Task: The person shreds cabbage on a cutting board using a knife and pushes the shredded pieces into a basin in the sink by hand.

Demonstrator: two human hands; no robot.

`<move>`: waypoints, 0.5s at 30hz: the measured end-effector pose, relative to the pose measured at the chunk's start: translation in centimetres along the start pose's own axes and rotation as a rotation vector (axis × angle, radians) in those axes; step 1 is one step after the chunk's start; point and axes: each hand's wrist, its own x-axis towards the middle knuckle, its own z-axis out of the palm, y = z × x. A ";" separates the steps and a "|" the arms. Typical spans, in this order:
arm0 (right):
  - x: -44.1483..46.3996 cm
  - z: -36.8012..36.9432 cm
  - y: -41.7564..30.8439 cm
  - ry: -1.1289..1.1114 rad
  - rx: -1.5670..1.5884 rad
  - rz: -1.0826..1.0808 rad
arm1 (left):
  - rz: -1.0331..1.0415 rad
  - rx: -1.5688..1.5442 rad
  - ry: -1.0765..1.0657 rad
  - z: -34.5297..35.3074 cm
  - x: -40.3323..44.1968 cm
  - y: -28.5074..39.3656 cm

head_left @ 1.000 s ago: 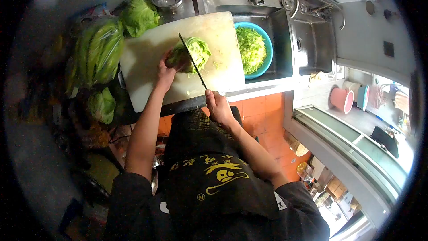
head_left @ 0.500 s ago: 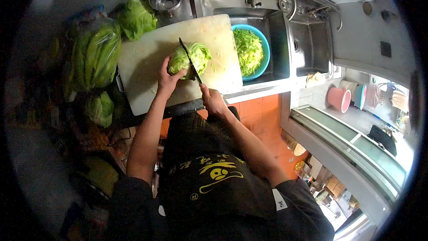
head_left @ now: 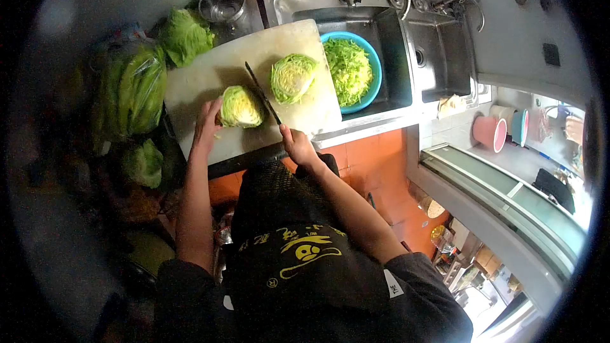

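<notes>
A cabbage half (head_left: 244, 107), cut face up on a white cutting board (head_left: 279, 37), is touched along its outer side by the left hand (head_left: 208, 118); whether it is gripped cannot be told; a knife (head_left: 258, 82) is grasped by the right hand (head_left: 296, 143), its blade lined up between that piece and a 2nd half (head_left: 293, 79); shredded greens (head_left: 349, 73) are held in a blue bowl (head_left: 379, 68).

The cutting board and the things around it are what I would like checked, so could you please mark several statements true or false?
1. The right hand holds the knife. True.
2. The left hand touches the right cabbage half. False: it touches the left cabbage half.
3. The knife blade is between the halves. True.
4. The blue bowl stands on the cutting board. False: it sits in the sink.
</notes>
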 end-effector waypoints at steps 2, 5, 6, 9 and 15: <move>-1.0 -0.2 0.5 0.028 -0.063 -0.022 | -0.091 0.163 0.021 0.3 0.3 0.8; -2.2 0.0 1.7 0.075 -0.152 -0.064 | -0.069 0.097 0.053 2.0 -1.4 2.4; -2.6 -0.4 1.4 0.039 -0.127 -0.018 | 0.130 0.209 0.079 0.8 1.8 -2.4; -2.8 -2.0 -0.9 -0.100 -0.059 0.226 | 0.212 0.063 0.158 0.5 5.3 -8.6; -8.4 -3.3 -0.7 -0.188 0.457 0.240 | 0.136 0.268 0.268 2.0 1.2 -4.1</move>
